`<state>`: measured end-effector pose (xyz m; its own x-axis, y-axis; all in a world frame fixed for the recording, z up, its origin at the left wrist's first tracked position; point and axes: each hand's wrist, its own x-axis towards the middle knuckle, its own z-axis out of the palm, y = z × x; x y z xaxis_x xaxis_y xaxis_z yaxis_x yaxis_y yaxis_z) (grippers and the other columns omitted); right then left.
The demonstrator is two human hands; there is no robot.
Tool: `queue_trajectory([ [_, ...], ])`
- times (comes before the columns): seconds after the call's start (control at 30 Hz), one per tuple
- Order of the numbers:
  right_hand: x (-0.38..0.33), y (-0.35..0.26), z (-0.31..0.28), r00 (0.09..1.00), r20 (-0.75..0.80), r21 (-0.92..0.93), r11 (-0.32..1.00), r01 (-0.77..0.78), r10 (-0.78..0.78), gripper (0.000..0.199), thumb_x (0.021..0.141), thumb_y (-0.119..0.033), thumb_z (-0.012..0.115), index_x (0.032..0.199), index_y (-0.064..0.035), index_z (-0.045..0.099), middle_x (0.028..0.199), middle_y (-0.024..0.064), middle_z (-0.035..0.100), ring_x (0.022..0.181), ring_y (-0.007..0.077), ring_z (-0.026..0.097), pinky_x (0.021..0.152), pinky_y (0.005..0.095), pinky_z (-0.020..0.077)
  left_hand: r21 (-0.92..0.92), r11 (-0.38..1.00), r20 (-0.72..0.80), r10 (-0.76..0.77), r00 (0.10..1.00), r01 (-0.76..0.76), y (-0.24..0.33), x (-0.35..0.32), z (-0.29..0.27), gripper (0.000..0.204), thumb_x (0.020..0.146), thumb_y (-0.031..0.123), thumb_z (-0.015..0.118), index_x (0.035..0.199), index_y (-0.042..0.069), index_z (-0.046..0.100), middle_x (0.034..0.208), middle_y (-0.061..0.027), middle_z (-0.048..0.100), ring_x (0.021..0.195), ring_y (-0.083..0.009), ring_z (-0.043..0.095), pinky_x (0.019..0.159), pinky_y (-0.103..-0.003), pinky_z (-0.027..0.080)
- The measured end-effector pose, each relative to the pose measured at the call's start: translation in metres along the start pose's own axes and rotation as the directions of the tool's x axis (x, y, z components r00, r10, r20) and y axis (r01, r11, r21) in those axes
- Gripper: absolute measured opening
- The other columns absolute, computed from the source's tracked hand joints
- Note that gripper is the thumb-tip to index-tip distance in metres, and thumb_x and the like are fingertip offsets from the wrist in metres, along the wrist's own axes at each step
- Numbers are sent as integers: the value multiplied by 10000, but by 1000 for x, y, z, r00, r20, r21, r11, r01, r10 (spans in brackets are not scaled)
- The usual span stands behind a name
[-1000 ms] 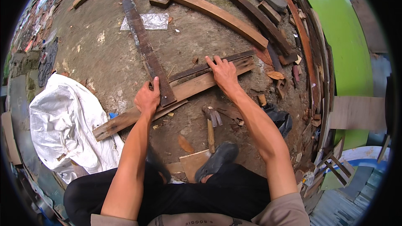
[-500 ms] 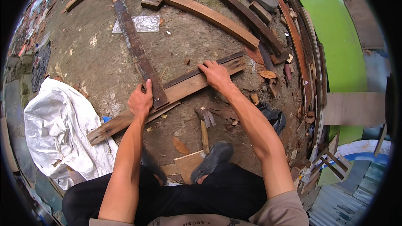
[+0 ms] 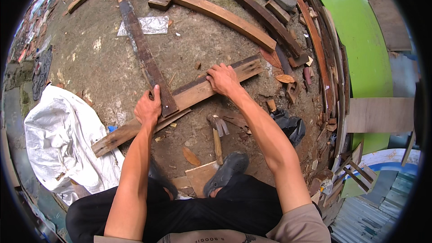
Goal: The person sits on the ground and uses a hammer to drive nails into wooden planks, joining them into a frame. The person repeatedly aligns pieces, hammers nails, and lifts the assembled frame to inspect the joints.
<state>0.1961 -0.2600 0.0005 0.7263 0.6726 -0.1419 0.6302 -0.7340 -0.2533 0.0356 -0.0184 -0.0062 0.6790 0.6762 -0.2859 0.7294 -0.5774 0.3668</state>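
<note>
A brown wooden beam (image 3: 196,94) lies slantwise across the ground before me, its right end farther away. The near end of a long dark plank (image 3: 143,56) rests on top of it, with a nail head showing near that end. My left hand (image 3: 148,107) is closed on the crossing, thumb up along the plank's left edge. My right hand (image 3: 223,80) grips the beam right of the crossing, fingers curled over its far edge; the fingertips are partly hidden. A hammer (image 3: 217,137) with a wooden handle lies on the ground between the beam and my feet.
A white sack (image 3: 63,139) lies crumpled at the left. Beyond the beam are a light timber (image 3: 220,17), a dark timber (image 3: 258,17) and a clear plastic sheet (image 3: 153,25). Stacked boards and a green panel (image 3: 360,45) line the right side. Black plastic (image 3: 289,127) lies near my right forearm.
My right hand has shifted a little to the left along the beam, toward the crossing. My left hand keeps its hold, and the view has moved slightly.
</note>
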Motion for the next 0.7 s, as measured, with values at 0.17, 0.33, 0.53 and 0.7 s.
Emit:
queue_trajectory([
  [0.17,-2,-1,-2,1000,-8,-10,1000,-9,9,231,952,-285,596,1036,-113,725,1060,53,663,1078,261,580,909,432,443,-7,1000,8,2,1000,-2,5,-3,-4,748,953,693,378,1058,28,701,893,-292,692,914,-470,666,817,-536,489],
  [0.33,2,-9,-2,997,55,-19,998,-55,56,271,955,-312,598,1097,-119,722,1100,64,648,1127,268,562,942,454,427,-4,1000,-25,8,1000,-8,1,-2,-2,726,954,687,384,1016,35,697,872,-283,692,902,-466,669,811,-535,487],
  [0.53,7,-13,-13,975,211,-45,997,-57,65,336,973,-417,572,1189,-201,710,1208,50,617,1184,279,535,966,467,416,-16,1000,0,2,1000,-2,3,-2,-3,694,959,671,389,999,52,700,847,-271,694,887,-464,671,810,-533,491],
  [0.7,18,-9,-20,953,301,-97,993,73,-41,390,986,-468,545,1199,-182,703,1221,42,652,1226,279,517,1030,474,359,-24,999,0,-20,1000,20,1,-2,-3,680,956,664,409,955,64,729,851,-250,708,887,-452,677,817,-515,499],
])
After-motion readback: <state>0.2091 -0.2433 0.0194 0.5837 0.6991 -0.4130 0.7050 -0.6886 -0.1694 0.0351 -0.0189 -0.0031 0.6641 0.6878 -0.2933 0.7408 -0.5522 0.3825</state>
